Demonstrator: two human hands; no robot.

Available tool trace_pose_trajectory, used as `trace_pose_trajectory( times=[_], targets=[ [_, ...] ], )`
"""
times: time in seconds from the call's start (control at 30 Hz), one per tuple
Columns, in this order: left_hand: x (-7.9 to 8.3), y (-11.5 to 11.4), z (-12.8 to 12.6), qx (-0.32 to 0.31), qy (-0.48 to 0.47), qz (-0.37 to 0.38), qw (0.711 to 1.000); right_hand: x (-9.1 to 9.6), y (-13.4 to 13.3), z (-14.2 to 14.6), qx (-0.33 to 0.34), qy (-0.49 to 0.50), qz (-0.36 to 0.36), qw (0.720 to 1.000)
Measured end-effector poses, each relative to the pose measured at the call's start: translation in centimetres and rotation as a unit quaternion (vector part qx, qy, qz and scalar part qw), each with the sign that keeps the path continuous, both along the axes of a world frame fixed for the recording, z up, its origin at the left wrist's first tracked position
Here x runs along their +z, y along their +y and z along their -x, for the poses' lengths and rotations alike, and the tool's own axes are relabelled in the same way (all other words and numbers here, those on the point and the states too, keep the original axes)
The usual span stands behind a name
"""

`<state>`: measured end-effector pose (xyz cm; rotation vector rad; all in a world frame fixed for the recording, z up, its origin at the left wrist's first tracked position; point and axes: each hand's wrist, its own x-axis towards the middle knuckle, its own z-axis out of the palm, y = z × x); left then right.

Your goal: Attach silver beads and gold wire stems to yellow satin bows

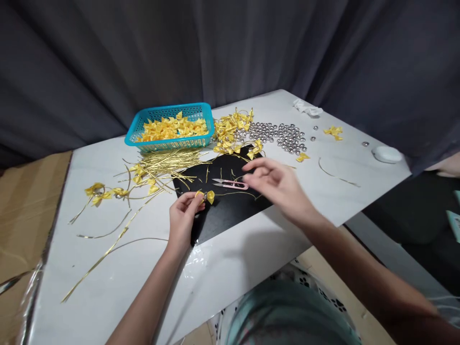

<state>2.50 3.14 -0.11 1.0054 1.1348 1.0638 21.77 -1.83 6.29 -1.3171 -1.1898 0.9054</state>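
My left hand [185, 211] pinches a small yellow ribbon bow [211, 197] with a silver bead at its middle. From the bow a thin gold wire [233, 193] runs right over a black board [219, 220]. Above the board's right side hovers my right hand [269, 181], slightly blurred, with thumb and forefinger apart and no visible object between them. Just left of its fingertips, pink-handled thread snips [232, 184] lie on the board, blades pointing left. Short wire offcuts are scattered around the snips.
Behind the board stands a blue basket [168, 144] of yellow ribbon pieces. Gold wire strips [165, 162] lie before it, finished-looking bows [102, 192] at left. Silver beads [287, 136] spread at back right, near a white rounded object [387, 154]. Dark curtains [230, 48] hang behind.
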Motion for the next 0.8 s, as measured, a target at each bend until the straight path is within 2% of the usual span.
trace_pose_trajectory(
  times=[0.1,0.17,0.27,0.37,0.43,0.63,0.8],
  targets=[
    [0.1,-0.1,0.0,-0.023,-0.016,0.010,1.000,-2.7,0.8,2.7,0.031,0.006,0.077,0.997],
    [0.2,-0.3,-0.1,-0.039,-0.023,0.011,0.999,-4.0,1.3,3.7,0.059,-0.024,0.093,0.994],
    [0.3,-0.5,-0.2,-0.061,-0.030,0.005,0.998,-4.8,1.8,3.7,0.123,-0.094,0.094,0.983],
    [0.3,-0.6,-0.1,-0.072,-0.030,-0.006,0.997,-4.6,2.0,2.8,0.196,-0.156,0.095,0.964],
    [0.2,-0.6,0.0,-0.075,-0.024,-0.015,0.997,-4.2,2.2,2.1,0.216,-0.181,0.111,0.953],
    [0.4,-0.7,0.0,-0.084,0.030,-0.073,0.993,-2.7,3.3,0.2,0.170,-0.206,0.096,0.959],
    [0.5,-1.5,-0.3,-0.102,0.091,-0.148,0.979,-0.8,3.3,0.7,0.165,-0.228,0.053,0.958]
  ],
)
